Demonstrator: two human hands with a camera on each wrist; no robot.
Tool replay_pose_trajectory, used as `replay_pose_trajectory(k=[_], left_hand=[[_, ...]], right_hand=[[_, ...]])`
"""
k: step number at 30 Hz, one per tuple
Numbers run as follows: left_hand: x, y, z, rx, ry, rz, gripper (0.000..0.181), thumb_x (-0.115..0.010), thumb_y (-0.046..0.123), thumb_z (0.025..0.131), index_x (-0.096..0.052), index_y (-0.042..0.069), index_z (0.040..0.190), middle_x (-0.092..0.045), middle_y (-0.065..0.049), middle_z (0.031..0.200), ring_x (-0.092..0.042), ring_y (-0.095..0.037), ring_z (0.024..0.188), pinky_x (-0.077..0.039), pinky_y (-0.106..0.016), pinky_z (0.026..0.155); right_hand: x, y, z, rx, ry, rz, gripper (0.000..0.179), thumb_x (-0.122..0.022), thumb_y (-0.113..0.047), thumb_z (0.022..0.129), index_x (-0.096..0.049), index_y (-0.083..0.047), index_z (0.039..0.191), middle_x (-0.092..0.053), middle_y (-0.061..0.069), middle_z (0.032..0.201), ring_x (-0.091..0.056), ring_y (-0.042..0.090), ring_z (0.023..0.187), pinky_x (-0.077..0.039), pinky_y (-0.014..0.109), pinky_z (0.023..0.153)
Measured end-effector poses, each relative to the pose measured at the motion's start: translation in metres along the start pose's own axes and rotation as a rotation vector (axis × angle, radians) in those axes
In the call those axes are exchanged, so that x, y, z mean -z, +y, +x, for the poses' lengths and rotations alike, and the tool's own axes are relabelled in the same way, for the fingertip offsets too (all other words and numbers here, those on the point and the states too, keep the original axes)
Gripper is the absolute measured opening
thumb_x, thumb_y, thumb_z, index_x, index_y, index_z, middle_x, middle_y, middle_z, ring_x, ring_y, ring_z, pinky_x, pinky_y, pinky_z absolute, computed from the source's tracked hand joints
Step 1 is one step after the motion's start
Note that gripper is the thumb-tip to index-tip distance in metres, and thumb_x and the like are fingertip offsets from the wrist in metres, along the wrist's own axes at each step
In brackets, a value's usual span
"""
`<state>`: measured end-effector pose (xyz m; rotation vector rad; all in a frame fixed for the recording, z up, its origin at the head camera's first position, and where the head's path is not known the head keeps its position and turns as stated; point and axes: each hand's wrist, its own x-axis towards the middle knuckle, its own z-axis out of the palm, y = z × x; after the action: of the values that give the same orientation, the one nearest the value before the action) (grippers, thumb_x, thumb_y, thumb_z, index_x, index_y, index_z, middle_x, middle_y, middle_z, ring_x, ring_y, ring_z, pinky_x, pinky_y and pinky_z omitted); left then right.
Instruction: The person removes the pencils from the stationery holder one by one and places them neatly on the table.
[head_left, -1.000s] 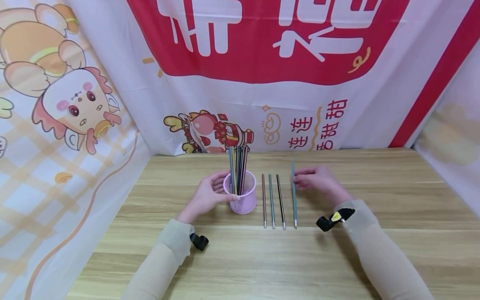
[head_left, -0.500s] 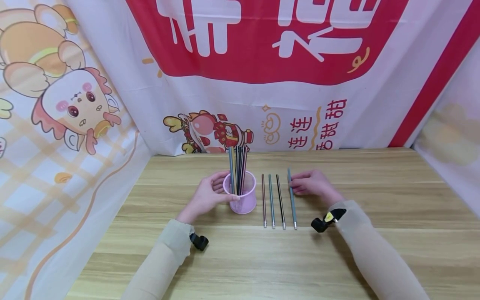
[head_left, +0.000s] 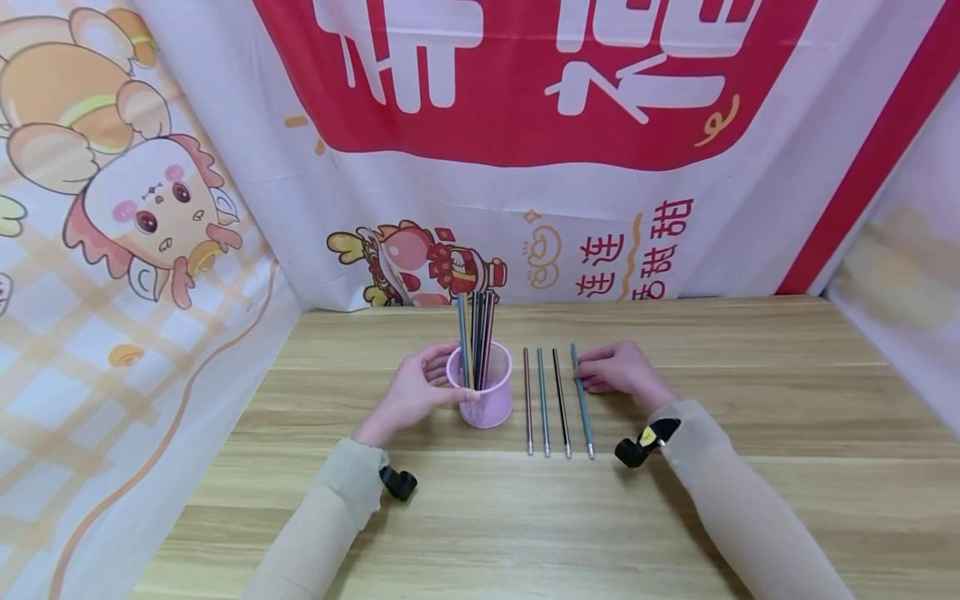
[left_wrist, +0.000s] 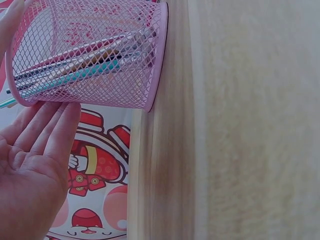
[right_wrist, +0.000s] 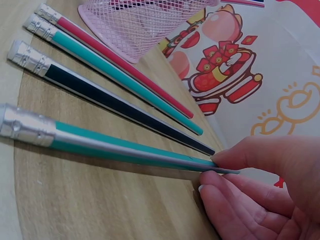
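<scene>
My left hand [head_left: 412,387] holds a pink mesh pencil cup [head_left: 495,408], thumb at its near rim and fingers along its far side. Several pencils [left_wrist: 85,70] stand leaning inside the cup. My right hand [head_left: 618,368] pinches a green pencil [right_wrist: 115,146] between thumb and fingers close to its far tip. Its eraser end points toward me, close over the table. To its left lie a black pencil [right_wrist: 110,99], another green pencil [right_wrist: 115,75] and a red pencil [right_wrist: 125,66], roughly parallel, erasers toward me.
A wood-grain table [head_left: 495,525] carries everything. Behind it hangs a printed red and white cloth [head_left: 517,108], and a cartoon-print cloth [head_left: 90,317] covers the left side. A small black camera [head_left: 633,450] sits at my right wrist.
My right hand has moved slightly left with the green pencil, bringing its far end lower and closer to the black pencil. My left hand and the cup stay put.
</scene>
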<state>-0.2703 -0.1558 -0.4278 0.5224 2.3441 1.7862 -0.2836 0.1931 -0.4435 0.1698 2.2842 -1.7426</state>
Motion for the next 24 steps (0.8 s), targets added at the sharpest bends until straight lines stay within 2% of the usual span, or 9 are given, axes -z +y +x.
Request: replay_pose_trajectory(k=[24], left_hand=[[0.0001, 0.0016, -0.0009, -0.005, -0.004, 0.015, 0.083, -0.093, 0.010, 0.073, -0.052, 0.002, 0.144, -0.059, -0.016, 0.139, -0.061, -0.029, 0.123, -0.051, -0.033, 0.104]], right_hand=[[-0.0071, -0.0023, -0.0014, -0.001, 0.060, -0.066, 0.034, -0.076, -0.007, 0.092, -0.068, 0.007, 0.122, -0.073, 0.019, 0.104, -0.073, 0.020, 0.082, -0.063, 0.030, 0.074]])
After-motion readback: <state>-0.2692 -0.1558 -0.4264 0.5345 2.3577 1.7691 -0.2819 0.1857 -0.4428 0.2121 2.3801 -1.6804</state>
